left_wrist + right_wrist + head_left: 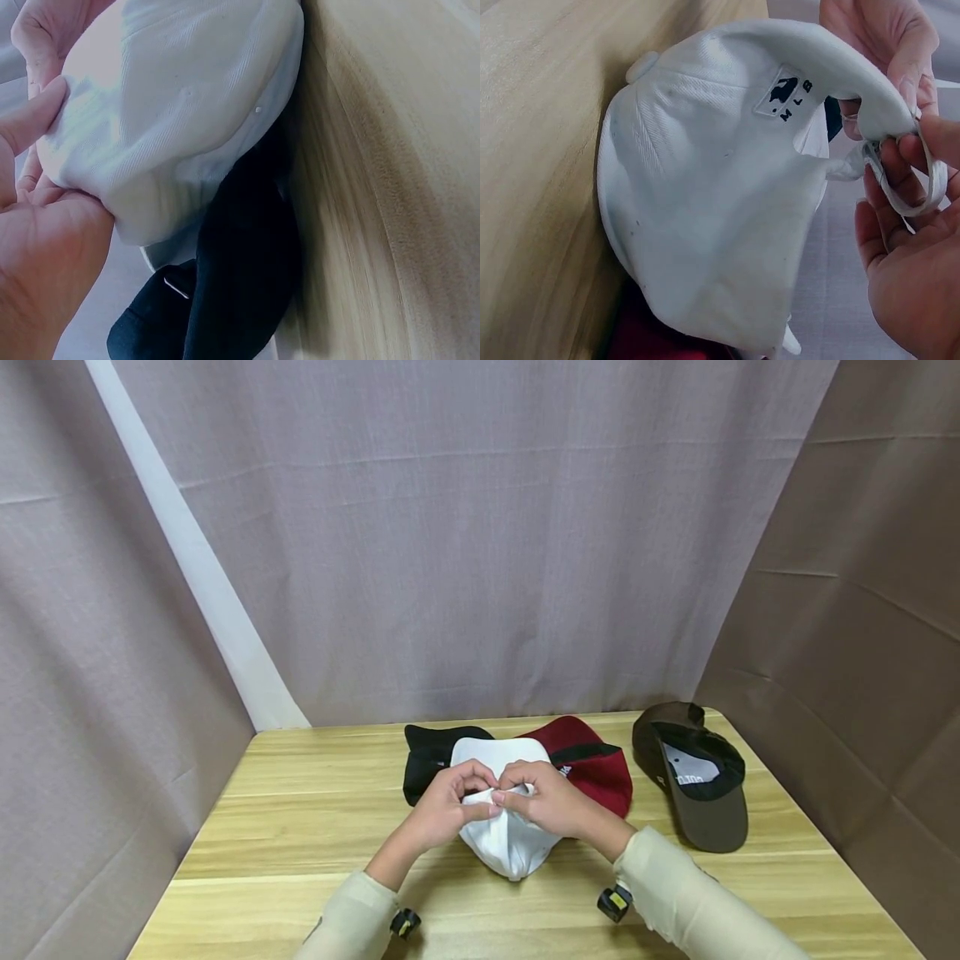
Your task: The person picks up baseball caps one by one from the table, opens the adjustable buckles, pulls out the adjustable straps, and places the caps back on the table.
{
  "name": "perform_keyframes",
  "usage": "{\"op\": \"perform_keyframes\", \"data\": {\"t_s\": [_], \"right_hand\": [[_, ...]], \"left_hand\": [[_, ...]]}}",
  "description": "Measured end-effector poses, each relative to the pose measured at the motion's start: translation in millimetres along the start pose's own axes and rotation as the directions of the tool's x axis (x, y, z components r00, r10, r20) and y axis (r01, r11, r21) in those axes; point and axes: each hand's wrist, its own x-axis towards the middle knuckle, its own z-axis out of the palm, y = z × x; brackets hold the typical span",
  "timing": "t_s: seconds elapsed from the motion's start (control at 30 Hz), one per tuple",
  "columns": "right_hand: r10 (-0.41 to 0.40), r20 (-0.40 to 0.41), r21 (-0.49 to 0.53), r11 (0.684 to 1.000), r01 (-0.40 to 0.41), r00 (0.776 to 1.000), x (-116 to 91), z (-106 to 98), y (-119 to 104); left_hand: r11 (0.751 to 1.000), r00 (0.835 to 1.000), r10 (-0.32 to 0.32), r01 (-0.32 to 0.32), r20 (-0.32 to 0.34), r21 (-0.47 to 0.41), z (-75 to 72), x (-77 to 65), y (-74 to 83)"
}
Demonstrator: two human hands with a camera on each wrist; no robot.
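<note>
White cap, pinched at its rear strap by left grip and right grip, crown beneath both.

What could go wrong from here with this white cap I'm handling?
The narrow white fabric strap on the white cloth baseball cap could slip, as the left hand and right hand seem to have only a fingertip pinch around it. Also, the black cloth cap and dark red cloth cap lie close by, so a tug might nudge them.
</note>
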Motion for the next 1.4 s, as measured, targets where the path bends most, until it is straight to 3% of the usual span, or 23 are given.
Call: {"op": "perform_keyframes", "data": {"t_s": [0.43,0.63,1.0,1.4], "right_hand": [[-0.032,0.022,0.099,0.995,0.029,0.999,-1.1,0.9,8.2],[-0.024,-0.027,0.116,0.993,0.027,0.999,-1.5,-0.5,7.0],[0.002,-0.057,-0.036,0.999,-0.004,0.998,1.0,3.8,-0.8],[-0.009,-0.046,-0.069,0.998,0.005,0.999,-0.2,4.3,-6.0]], "left_hand": [[1.0,1.0,0.01,-0.009,0.01,-0.016,-0.7,-0.5,-0.8],[1.0,1.0,0.004,-0.004,-0.021,-0.008,-0.2,-0.4,1.4],[0.999,0.999,-0.011,0.013,-0.048,0.037,2.6,-0.7,6.3],[0.999,0.999,-0.014,0.015,-0.046,0.038,2.3,-3.1,5.6]]}}
